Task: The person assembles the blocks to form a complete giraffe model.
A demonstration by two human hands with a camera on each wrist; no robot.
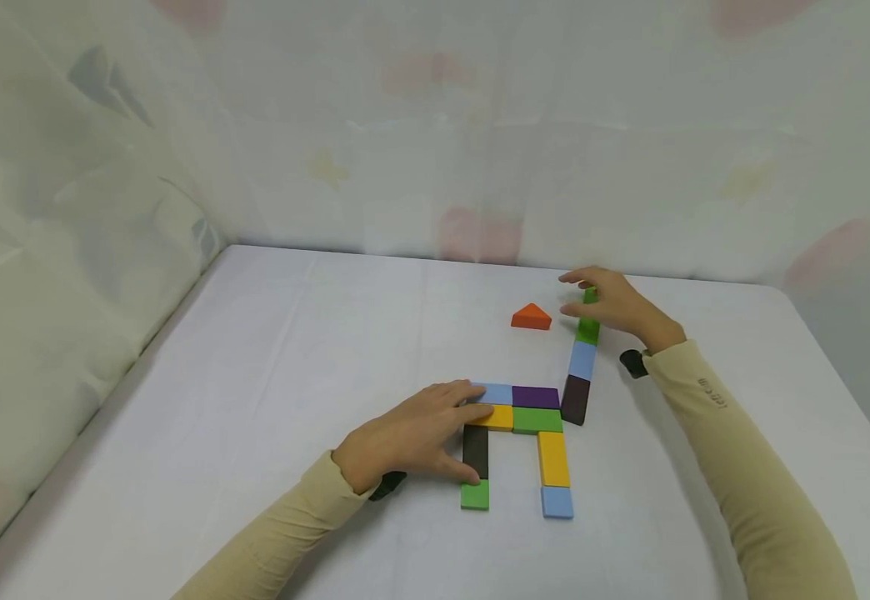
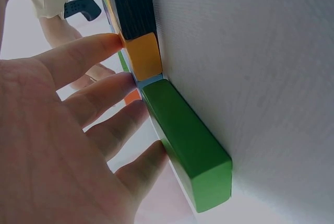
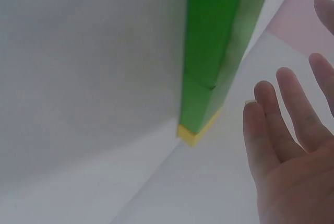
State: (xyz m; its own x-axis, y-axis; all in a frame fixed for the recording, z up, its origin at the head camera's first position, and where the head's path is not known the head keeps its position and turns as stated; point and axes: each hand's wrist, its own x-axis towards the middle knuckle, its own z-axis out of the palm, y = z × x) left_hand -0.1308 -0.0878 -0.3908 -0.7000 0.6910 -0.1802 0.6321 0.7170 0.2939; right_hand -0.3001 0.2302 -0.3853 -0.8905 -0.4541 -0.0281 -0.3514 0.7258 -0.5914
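Observation:
My left hand (image 1: 412,433) lies over the left side of a flat block figure, with fingers extended onto a light blue block (image 1: 497,393) and a yellow block (image 1: 502,417). Its thumb touches the left leg, where a dark block (image 1: 476,452) meets a green block (image 1: 474,496). In the left wrist view, fingertips touch a long green block (image 2: 182,135). My right hand (image 1: 611,300) hovers with spread fingers around a row's green far end (image 1: 588,329). In the right wrist view, the hand is apart from that green piece, and a yellow block (image 3: 189,134) shows beyond it.
An orange triangular block (image 1: 531,317) lies left of the right hand. The row continues nearer with light blue (image 1: 582,360) and dark brown blocks (image 1: 575,400), beside purple (image 1: 536,397) and green blocks (image 1: 537,420). The right leg is yellow (image 1: 553,458) and light blue (image 1: 557,502).

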